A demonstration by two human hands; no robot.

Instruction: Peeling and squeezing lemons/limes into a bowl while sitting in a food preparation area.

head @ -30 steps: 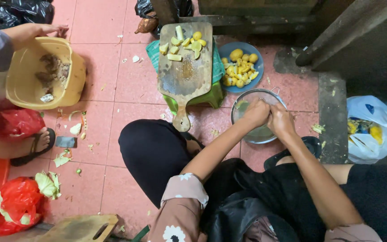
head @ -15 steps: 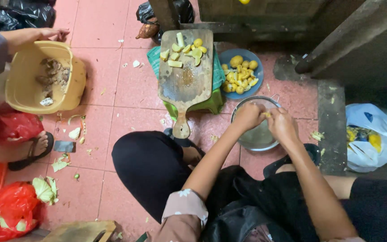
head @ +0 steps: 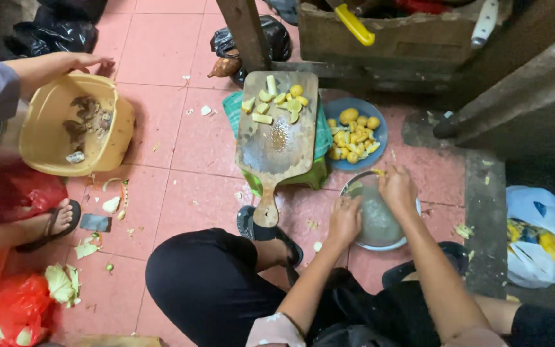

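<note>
A metal bowl [head: 380, 225] holding cloudy water sits on the pink tiled floor in front of my knees. My left hand [head: 345, 220] grips its near left rim, fingers curled over the edge. My right hand [head: 398, 189] reaches over the far rim with bent fingers, and a small yellow bit shows at its fingertips; whether it holds it is unclear. Just beyond lies a wooden cutting board [head: 277, 144] with cut yellow pieces at its far end. A blue plate [head: 380, 132] of yellow chunks is beside the board.
Another person's hand [head: 75, 63] holds a yellow basin [head: 40, 144] of brown scraps at the left, with a sandalled foot [head: 52, 222] below it. Red bags [head: 14, 308], peelings, a white plastic bag [head: 544, 234] at the right, and a wooden crate [head: 387, 38] behind also surround me.
My hands were pressed together over the bowl; they have parted, the left to the near rim and the right to the far rim. The view has shifted slightly.
</note>
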